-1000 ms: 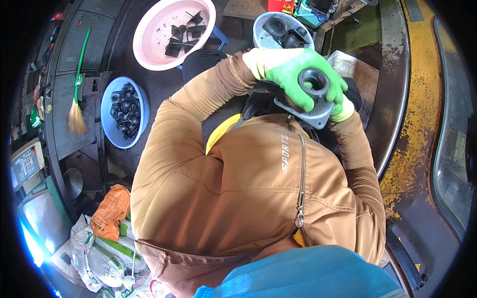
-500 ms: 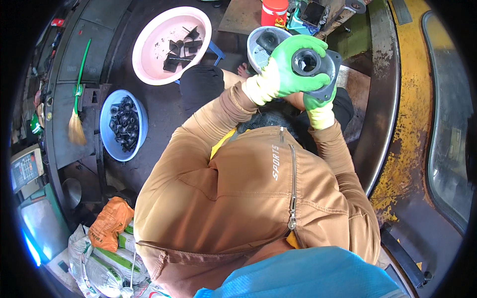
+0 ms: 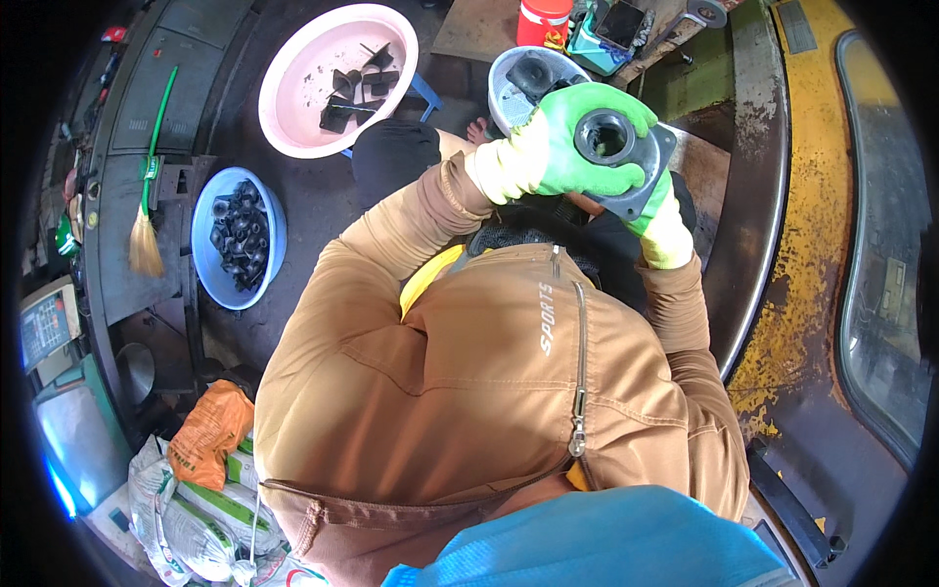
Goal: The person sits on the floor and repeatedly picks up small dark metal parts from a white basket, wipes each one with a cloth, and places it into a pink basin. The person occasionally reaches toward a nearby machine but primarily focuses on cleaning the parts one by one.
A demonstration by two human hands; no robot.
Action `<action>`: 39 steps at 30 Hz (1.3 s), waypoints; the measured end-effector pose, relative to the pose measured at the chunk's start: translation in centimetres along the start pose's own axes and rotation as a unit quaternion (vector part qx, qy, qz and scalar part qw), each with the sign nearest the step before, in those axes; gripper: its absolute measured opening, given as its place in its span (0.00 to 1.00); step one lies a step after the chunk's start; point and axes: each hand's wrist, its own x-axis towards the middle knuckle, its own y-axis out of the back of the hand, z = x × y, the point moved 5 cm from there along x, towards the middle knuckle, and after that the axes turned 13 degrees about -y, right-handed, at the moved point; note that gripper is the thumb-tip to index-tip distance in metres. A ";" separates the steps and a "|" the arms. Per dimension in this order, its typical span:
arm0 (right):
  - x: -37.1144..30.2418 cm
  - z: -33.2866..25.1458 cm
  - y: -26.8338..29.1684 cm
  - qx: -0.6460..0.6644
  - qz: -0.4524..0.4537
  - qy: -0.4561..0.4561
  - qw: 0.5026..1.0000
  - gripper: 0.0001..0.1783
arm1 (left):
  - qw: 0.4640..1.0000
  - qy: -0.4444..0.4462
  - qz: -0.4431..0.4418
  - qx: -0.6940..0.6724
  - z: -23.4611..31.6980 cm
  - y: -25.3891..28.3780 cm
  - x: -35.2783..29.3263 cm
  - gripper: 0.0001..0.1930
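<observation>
Both my hands wear green gloves with pale yellow cuffs. My left hand (image 3: 572,137) is wrapped round the neck of a black flanged part (image 3: 646,168), a short hollow collar on a squarish plate with corner holes. The collar's round opening faces up. Under the plate's near right side, my right hand (image 3: 657,217) grips the same part from below; most of its fingers are hidden. Just beyond my left hand, a light blue basin (image 3: 502,86) holds another black part (image 3: 530,76).
A pink basin (image 3: 284,103) with black angular pieces rests on a blue stool (image 3: 424,95). Left of my legs, a blue tub (image 3: 202,245) holds several black parts. A red container (image 3: 543,23) stands at the back. Sacks (image 3: 201,523) lie lower left; a yellow machine (image 3: 817,196) borders the right.
The black flanged part has shifted slightly down and right with both hands on it. My right hand and forearm have moved outward to the right.
</observation>
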 end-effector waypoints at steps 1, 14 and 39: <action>0.0 -0.1 0.2 -0.093 0.011 -0.016 0.995 0.17 | 1.000 0.010 -0.004 -0.010 -0.1 0.1 0.0 0.22; -1.0 1.7 0.7 -0.101 0.004 -0.001 0.995 0.25 | 0.976 0.101 -0.133 -0.143 -1.2 0.0 -0.5 0.20; -2.0 -0.3 0.2 -0.075 -0.037 -0.073 0.994 0.21 | 0.991 -0.038 -0.110 -0.069 1.6 -0.8 0.3 0.20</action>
